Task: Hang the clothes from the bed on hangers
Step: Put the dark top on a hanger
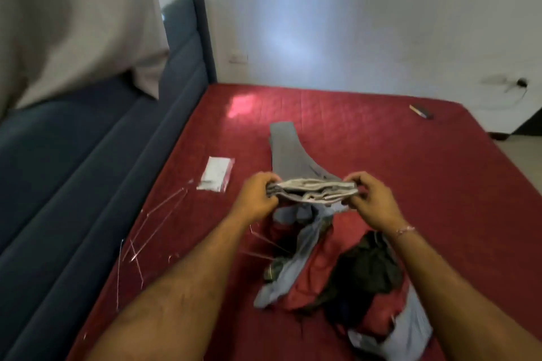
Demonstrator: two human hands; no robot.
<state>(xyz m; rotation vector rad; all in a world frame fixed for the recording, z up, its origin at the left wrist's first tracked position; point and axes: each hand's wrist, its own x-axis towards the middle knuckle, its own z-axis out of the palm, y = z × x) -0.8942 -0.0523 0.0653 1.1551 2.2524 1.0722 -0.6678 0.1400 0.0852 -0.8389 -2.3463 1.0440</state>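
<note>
Grey trousers (289,155) stretch away from me over the red bed (381,155). Their waistband is bunched between both hands above the mattress. My left hand (258,196) grips the waistband's left end and my right hand (371,199) pinches its right end. Below my hands lies a heap of clothes (337,272): light blue, red and dark green pieces tangled together. Thin wire hangers (152,228) lie on the bed to the left of the heap; more wire pokes out beside the clothes.
A clear plastic packet (216,173) lies left of the trousers. A small dark object (422,111) sits near the bed's far right corner. A dark blue padded headboard (73,170) runs along the left, with a pale curtain (73,23) above it. White wall behind.
</note>
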